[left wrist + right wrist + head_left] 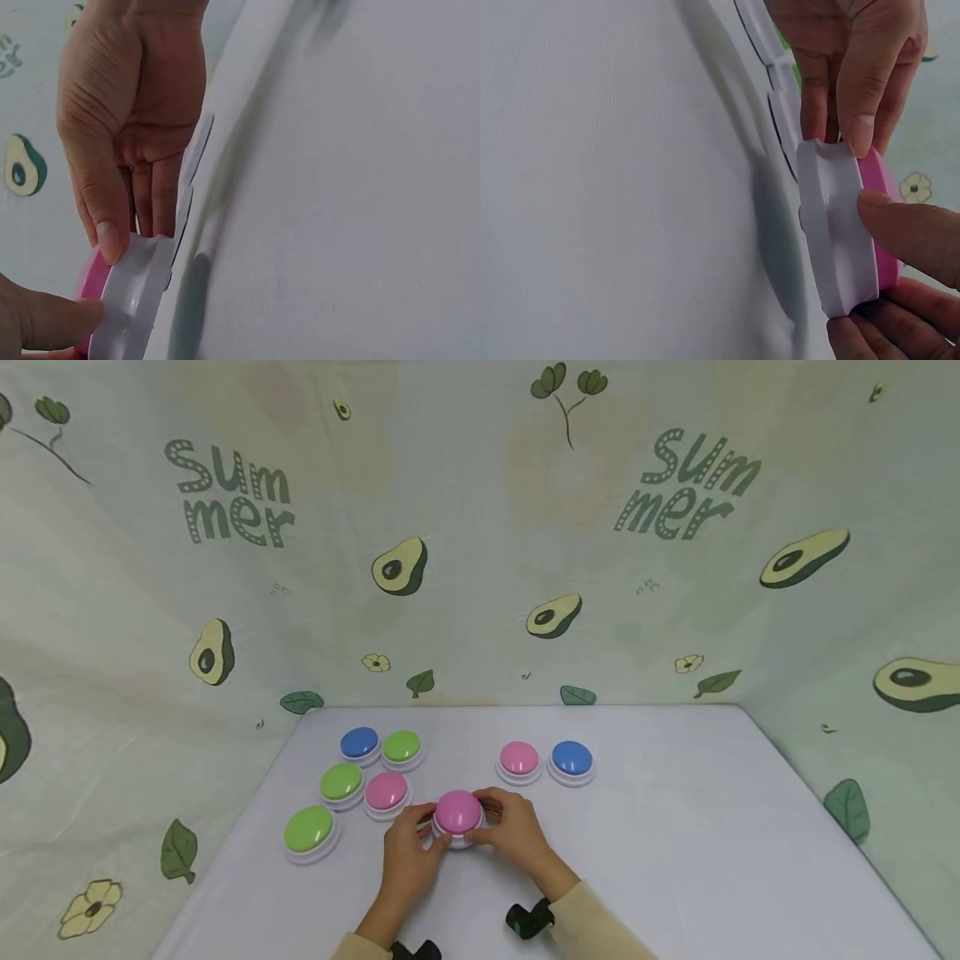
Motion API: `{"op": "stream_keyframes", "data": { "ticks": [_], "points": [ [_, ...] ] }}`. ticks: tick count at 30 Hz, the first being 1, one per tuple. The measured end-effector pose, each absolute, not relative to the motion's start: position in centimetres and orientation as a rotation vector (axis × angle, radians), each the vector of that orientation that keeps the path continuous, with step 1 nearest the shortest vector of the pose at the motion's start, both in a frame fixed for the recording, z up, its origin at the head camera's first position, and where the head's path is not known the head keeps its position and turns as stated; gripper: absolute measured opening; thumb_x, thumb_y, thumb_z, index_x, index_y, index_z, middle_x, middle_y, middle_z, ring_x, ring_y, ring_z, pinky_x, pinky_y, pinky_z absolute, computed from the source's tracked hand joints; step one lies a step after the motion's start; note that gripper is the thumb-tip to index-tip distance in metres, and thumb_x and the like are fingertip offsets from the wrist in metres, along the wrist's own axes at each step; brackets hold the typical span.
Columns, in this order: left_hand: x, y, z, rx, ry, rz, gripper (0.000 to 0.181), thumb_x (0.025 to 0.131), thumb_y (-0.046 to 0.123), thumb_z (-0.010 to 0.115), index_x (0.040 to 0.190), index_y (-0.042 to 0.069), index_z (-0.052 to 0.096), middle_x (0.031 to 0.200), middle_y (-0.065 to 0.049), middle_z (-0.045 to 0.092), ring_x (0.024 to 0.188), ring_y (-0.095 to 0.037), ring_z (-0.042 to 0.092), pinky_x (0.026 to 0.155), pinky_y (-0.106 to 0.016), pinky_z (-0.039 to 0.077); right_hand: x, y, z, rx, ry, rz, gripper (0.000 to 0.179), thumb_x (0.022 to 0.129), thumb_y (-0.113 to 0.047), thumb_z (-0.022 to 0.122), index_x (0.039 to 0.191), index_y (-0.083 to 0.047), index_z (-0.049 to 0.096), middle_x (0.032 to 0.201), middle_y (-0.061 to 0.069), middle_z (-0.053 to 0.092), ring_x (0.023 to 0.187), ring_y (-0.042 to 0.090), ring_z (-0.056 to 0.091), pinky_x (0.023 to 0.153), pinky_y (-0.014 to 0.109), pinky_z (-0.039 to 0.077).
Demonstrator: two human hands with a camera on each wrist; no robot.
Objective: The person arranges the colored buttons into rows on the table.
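Both hands hold one pink push button with a white base (458, 812) near the middle of the table. My left hand (408, 852) grips its left side, thumb at the front and fingers behind. On the opposite side my right hand (517, 832) pinches the base the same way. In the right wrist view the white base (836, 225) is tilted, with a shadow on the table beside it, so it looks lifted a little. The left wrist view shows the left thumb (110, 240) on the base's edge.
Left of the hands several buttons stand close together: a blue one (360, 743), green ones (341, 782) and a pink one (387, 792). Behind the right hand are another pink button (519, 759) and a blue button (572, 759). A printed cloth (480, 527) hangs behind the white table (712, 827).
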State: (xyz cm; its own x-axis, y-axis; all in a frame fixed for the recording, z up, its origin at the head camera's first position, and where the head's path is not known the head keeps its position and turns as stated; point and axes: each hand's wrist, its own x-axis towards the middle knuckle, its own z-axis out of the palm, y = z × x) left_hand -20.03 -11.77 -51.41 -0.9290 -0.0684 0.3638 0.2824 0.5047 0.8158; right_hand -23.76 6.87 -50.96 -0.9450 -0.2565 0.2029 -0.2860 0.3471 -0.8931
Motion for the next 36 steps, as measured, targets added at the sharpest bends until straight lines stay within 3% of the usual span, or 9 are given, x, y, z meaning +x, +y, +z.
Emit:
{"op": "stream_keyframes", "data": {
  "ticks": [17, 25, 36],
  "points": [
    [-21.9, -5.9, -50.8, -0.211, -2.284, -1.681, 0.044, 0.082, -0.019, 0.076, 0.124, -0.014, 0.063, 0.125, -0.025, 0.065, 0.124, -0.042, 0.062, 0.1, -0.038, 0.058, -24.5, 11.9, -49.5, 0.306, -2.497, 1.764, 0.061, 0.075, 0.009, 0.088, 0.133, 0.008, 0.066, 0.134, 0.025, 0.067, 0.129, 0.043, 0.062, 0.104, 0.044, 0.054],
    [-22.6, -2.9, -51.8, -0.194, -2.229, -1.658, 0.044, 0.078, -0.015, 0.083, 0.119, -0.011, 0.068, 0.119, -0.021, 0.069, 0.117, -0.038, 0.066, 0.092, -0.032, 0.061, -24.3, 14.3, -49.8, 0.181, -2.512, 1.74, 0.059, 0.078, 0.006, 0.087, 0.134, 0.003, 0.068, 0.136, 0.02, 0.067, 0.131, 0.041, 0.061, 0.106, 0.044, 0.053],
    [-23.8, 0.9, -51.8, -0.213, -2.217, -1.64, 0.044, 0.078, -0.009, 0.088, 0.119, -0.008, 0.071, 0.116, -0.016, 0.069, 0.115, -0.032, 0.068, 0.091, -0.03, 0.061, -24.0, 17.2, -49.0, 0.062, -2.529, 1.682, 0.063, 0.082, 0.005, 0.084, 0.14, 0.007, 0.061, 0.144, 0.026, 0.06, 0.135, 0.044, 0.057, 0.107, 0.044, 0.051]
  ]
}}
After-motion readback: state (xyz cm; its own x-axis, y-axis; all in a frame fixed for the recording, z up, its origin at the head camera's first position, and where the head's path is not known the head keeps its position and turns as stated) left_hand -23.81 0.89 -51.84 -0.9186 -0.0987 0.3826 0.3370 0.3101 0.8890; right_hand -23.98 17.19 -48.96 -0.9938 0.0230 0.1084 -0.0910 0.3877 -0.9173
